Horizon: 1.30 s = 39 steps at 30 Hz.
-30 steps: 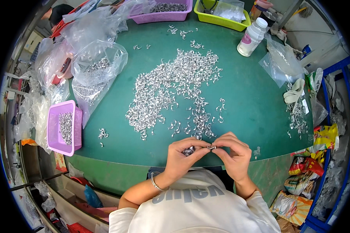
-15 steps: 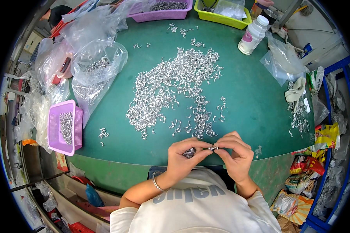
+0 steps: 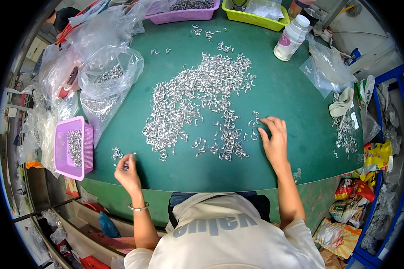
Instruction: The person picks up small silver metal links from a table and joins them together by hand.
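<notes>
A wide heap of small silver metal clips covers the middle of the green table. My left hand is out at the left near the front edge, fingers pinched on a small metal clip, just beside a little cluster of clips. My right hand lies with fingers spread on the table at the heap's right fringe, fingertips touching loose clips. It holds nothing that I can see.
A purple basket with clips sits at the left edge, clear plastic bags behind it. A white bottle, a purple tray and a yellow-green tray stand at the back. More clips and a bag lie right.
My hands were together at the front centre, working one clip. Now they are apart: the left moved left with a clip, the right reached forward to the heap's edge.
</notes>
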### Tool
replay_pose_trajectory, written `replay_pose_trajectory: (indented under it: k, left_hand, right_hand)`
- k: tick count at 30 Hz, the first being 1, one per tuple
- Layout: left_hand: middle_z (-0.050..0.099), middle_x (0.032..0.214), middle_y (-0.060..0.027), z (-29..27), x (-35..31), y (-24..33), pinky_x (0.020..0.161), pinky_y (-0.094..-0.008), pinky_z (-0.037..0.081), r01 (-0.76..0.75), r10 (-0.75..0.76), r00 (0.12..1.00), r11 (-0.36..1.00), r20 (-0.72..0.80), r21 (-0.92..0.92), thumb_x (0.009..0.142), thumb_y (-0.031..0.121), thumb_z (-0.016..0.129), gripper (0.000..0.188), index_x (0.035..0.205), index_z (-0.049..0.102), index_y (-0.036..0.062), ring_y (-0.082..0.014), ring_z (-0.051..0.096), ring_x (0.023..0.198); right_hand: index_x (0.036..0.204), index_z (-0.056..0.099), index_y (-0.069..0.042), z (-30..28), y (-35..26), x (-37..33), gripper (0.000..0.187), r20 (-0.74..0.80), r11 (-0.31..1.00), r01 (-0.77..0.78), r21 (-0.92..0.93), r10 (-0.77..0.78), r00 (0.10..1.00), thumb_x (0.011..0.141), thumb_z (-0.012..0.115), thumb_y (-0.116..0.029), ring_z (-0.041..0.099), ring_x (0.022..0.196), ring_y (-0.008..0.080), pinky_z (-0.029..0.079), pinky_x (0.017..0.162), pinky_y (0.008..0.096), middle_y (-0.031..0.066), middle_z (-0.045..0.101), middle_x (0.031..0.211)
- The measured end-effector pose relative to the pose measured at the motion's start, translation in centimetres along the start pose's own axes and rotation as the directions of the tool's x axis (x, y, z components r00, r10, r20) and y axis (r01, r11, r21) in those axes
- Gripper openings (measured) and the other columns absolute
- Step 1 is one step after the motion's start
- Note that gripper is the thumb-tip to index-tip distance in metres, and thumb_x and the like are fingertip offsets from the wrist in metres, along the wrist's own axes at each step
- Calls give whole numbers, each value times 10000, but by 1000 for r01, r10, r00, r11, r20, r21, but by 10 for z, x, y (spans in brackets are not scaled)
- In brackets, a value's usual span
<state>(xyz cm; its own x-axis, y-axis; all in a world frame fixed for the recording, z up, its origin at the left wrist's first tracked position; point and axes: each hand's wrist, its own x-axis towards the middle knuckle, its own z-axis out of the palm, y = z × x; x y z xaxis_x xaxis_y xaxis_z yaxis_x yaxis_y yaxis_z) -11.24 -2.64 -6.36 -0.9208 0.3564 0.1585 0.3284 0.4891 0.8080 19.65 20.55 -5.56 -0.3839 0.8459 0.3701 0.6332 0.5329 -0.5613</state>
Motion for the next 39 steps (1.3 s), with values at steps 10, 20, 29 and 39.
replay_pose_trajectory:
  k: [10, 20, 29, 39]
  left_hand:
    - [471, 639, 71, 15, -31, 49, 469, -165, 283, 205, -123, 952, 936, 280, -286, 787, 50, 611, 141, 921, 629, 8, -12, 361, 540]
    - [520, 689, 42, 47, -85, 154, 512, -156, 304, 488, 182, 386, 792, 904, -368, 745, 6, 637, 125, 869, 624, -4, -12, 390, 593]
    - [514, 673, 34, 47, -89, 155, 460, -150, 270, 658, 194, 363, 639, 911, -398, 749, 1, 639, 91, 835, 608, -4, 4, 382, 552]
    - [483, 647, 26, 51, -92, 153, 417, -171, 224, 753, 160, 274, 578, 948, -315, 800, 21, 589, 102, 894, 582, -17, -13, 350, 503]
  right_hand:
    - [775, 593, -8, -20, -29, -13, 76, 219, 821, -277, 499, 190, 957, 703, 609, 14, 522, 670, 238, 404, 615, 307, 79, 578, 724]
    - [766, 609, 6, -52, -86, -23, 122, 193, 831, 168, 530, -312, 930, 656, 630, 53, 555, 714, 235, 418, 639, 315, 86, 601, 766]
    - [802, 611, 22, -48, -91, -32, 165, 305, 592, -243, 769, -6, 952, 654, 649, 85, 557, 741, 195, 439, 675, 284, 97, 617, 791]
    - [781, 605, 21, -48, -97, -34, 157, 218, 643, -164, 748, -5, 976, 647, 650, 89, 543, 722, 187, 428, 648, 277, 87, 608, 771]
